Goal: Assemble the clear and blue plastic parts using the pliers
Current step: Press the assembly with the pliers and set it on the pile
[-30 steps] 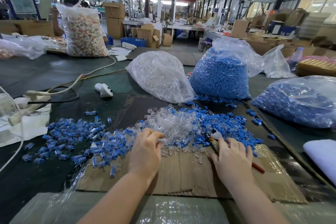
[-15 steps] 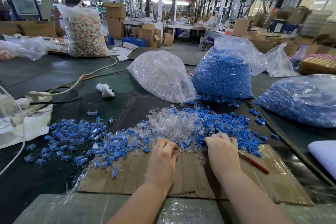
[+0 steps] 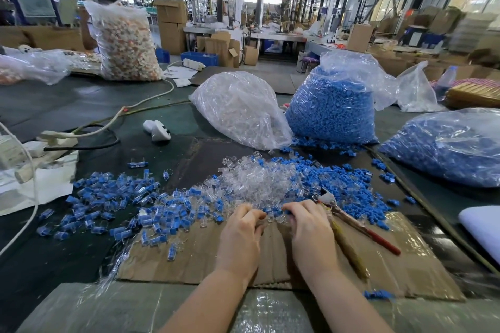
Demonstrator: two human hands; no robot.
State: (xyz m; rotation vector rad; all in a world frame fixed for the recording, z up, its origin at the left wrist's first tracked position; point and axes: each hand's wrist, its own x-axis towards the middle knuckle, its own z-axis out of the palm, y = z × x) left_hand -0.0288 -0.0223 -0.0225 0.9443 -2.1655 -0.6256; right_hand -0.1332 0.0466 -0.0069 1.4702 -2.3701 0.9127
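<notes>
Head view: lay heaped on the cardboard (image 3: 378, 259), clear parts (image 3: 257, 184) glassy, blue parts (image 3: 349, 186) small, mixed. Left hand (image 3: 240, 235) and right hand (image 3: 311, 230) at the pile's near edge, fingers curled, pinching small pieces. Red-handled pliers (image 3: 351, 222) just beside the right hand.

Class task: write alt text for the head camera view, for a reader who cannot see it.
Two bare hands, left hand and right hand, work fingertips together at the near edge of a loose pile of small clear and blue plastic parts on a flat brown cardboard sheet. Red-handled metal pliers lie just right of the right hand. Behind stand clear bags of parts.
</notes>
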